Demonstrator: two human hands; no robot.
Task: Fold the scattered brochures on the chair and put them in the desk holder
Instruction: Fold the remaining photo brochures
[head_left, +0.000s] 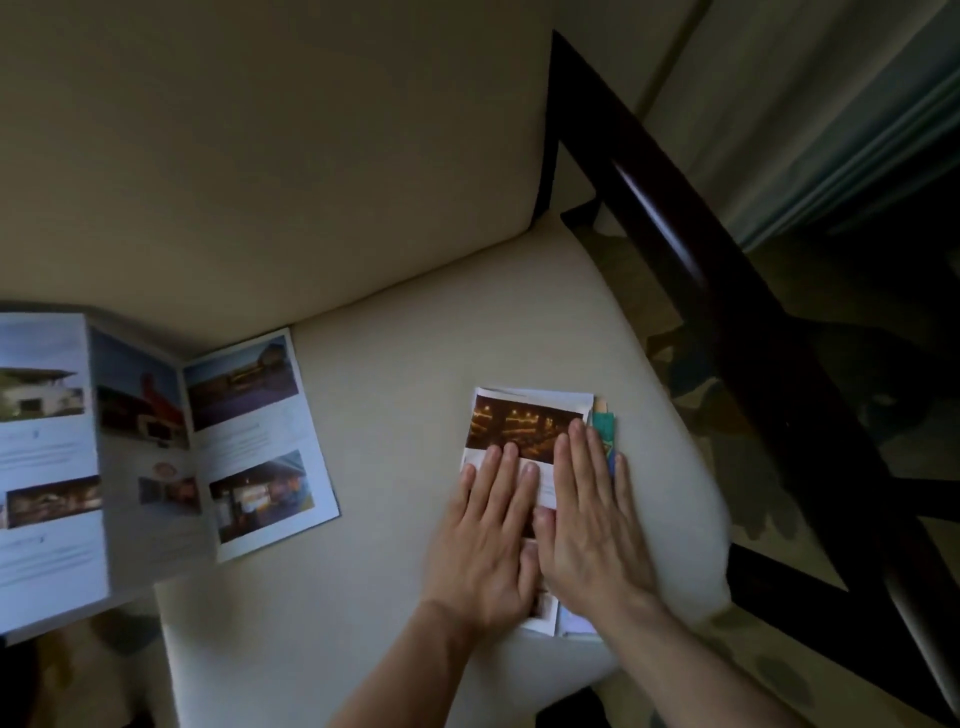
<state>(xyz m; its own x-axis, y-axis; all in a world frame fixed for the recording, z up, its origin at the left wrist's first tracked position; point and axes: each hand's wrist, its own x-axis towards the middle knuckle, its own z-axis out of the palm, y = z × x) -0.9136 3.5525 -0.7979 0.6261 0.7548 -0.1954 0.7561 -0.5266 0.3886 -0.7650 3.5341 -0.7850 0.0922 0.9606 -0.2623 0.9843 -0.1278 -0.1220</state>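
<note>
A folded brochure (524, 421) with a night photo on top lies on the right part of the cream chair seat (395, 395). My left hand (483, 535) and my right hand (592, 519) lie flat on it side by side, fingers straight and pressing down. A teal strip of another brochure (605, 428) pokes out along its right edge. A large unfolded brochure (156, 447) with several photo panels lies open at the left, overhanging the seat's left edge. The desk holder is not in view.
The cream chair back (270, 171) rises behind the seat. A dark wooden armrest (670, 228) runs along the right side. Patterned carpet (779, 665) lies beyond it and below the seat's front edge.
</note>
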